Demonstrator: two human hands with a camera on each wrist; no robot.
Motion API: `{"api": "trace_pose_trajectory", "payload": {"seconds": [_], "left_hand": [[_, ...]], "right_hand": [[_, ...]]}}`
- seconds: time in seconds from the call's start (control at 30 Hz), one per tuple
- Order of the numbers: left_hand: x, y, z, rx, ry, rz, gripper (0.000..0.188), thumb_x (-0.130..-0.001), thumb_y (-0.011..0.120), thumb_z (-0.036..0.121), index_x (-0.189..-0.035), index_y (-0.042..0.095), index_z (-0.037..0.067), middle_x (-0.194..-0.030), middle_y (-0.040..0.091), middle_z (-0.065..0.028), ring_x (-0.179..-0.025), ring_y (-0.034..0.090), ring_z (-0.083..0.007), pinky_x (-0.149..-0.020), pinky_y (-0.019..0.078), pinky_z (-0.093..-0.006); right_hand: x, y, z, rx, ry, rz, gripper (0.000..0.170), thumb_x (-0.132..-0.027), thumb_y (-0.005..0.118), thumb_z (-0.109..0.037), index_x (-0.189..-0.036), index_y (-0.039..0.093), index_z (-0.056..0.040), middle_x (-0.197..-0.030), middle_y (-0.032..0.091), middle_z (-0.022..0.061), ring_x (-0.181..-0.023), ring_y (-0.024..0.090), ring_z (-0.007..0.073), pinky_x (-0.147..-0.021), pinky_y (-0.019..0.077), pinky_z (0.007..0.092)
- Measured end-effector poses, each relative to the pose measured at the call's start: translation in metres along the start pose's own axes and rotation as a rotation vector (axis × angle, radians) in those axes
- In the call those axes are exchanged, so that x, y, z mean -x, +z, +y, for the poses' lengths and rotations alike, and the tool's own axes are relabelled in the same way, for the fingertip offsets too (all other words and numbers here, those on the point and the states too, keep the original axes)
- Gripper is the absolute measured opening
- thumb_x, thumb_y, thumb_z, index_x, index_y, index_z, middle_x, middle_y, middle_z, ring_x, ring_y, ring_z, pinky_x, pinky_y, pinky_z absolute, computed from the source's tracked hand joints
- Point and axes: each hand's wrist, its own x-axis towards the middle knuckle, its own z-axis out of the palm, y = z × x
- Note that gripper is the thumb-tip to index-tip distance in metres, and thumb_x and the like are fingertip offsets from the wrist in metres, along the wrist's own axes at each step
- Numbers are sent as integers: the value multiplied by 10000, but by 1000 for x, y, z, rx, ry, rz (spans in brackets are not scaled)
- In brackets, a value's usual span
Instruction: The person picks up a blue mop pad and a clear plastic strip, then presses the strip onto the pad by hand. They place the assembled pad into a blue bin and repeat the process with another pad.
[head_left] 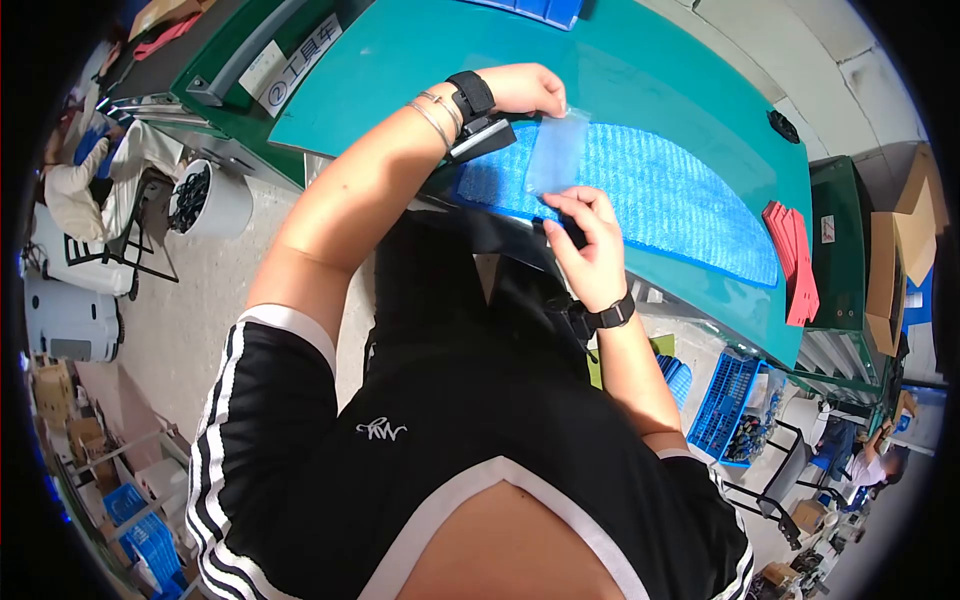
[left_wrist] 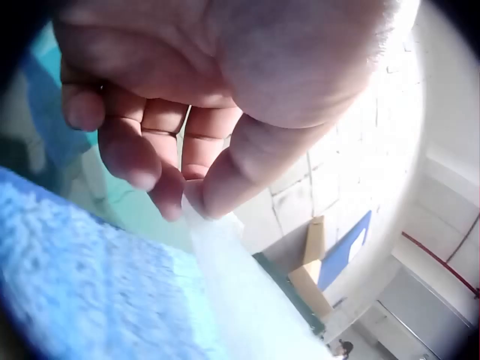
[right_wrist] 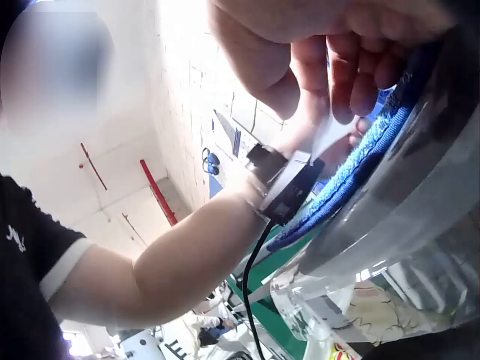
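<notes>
One translucent strip (head_left: 558, 155) is positioned across the 9 o'clock portion of the blue pad (head_left: 670, 195), above the green worktop (head_left: 400, 60). Clock directions refer to the head view. Strip long axis: approximately 1 o'clock to 7 o'clock, crosswise to the pad, whose long axis runs between 3 and 4 o'clock. The left hand (head_left: 525, 88) pinches the far end of the strip between thumb and forefinger; from this hand, the strip extends toward 5 o'clock. The right hand (head_left: 597, 248) is adjacent to the near end, fingers bent, thumb apart from the fingertips; whether it grips the strip cannot be determined. From the right hand, the strip lies toward 11 o'clock. Both hands are near, one per end.
</notes>
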Motion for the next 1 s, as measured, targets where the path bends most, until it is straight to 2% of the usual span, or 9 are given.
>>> {"api": "trace_pose_trajectory", "payload": {"seconds": [0.13,0.23,0.27,0.37,0.47,0.5,0.63,0.87,1.0], "left_hand": [[-5,-2,-7,-126,-76,19,145,-864,649,203,-806,656,70,-691,582,36,-623,490,-58,-586,414,-229],[-8,-2,-10,-165,-95,37,160,-850,668,220,-798,654,70,-711,608,29,-632,503,-59,-585,417,-232],[-8,-2,-10,-132,-96,25,161,-841,675,223,-805,657,67,-713,611,27,-640,511,-65,-594,426,-238],[-8,1,-13,-151,-76,38,159,-820,685,217,-819,667,59,-717,618,21,-656,529,-79,-615,443,-251],[-6,1,-15,-213,-36,63,154,-798,689,201,-827,676,50,-719,621,13,-672,543,-91,-634,454,-262],[-5,1,-16,-221,-17,56,154,-788,691,194,-829,679,46,-718,621,9,-679,549,-96,-641,457,-265],[-5,2,-16,-303,21,87,188,-764,729,215,-804,663,44,-698,614,-13,-670,544,-115,-621,452,-295],[-12,5,-24,-308,33,98,218,-762,753,249,-802,662,55,-705,636,-30,-666,559,-140,-626,459,-320],[-10,5,-23,-336,51,123,221,-767,739,270,-805,665,65,-730,660,-46,-688,591,-161,-629,468,-335]], "right_hand": [[-1,0,-7,120,-17,51,255,-762,714,-74,-1014,686,-54,-1044,484,120,-864,517,226,-797,450,320],[-16,-13,-6,188,-41,159,166,-784,686,-77,-949,690,-57,-960,517,119,-890,534,256,-820,443,339],[-29,-18,-7,180,-2,113,165,-803,662,-91,-963,686,-55,-935,548,135,-918,548,282,-835,445,362],[-63,-23,13,416,-69,-36,302,-832,632,-188,-1097,648,-45,-1112,593,159,-1053,550,334,-914,429,418],[-80,-18,26,550,-75,-222,382,-844,620,-263,-1164,620,-54,-1235,571,126,-1157,515,316,-968,396,427],[-80,-15,32,542,-4,-315,404,-842,627,-272,-1186,608,-61,-1246,566,115,-1186,501,302,-984,384,425],[-72,-18,33,536,-83,-339,430,-839,638,-266,-1220,592,-74,-1299,541,111,-1220,484,300,-1013,356,447],[-22,-18,-16,573,-144,-395,395,-812,656,-189,-1194,619,-93,-1274,554,110,-1193,489,315,-994,355,437],[5,-10,-10,608,-137,-373,486,-807,670,-251,-1263,586,-103,-1390,487,113,-1308,414,333,-1090,258,491]]}}
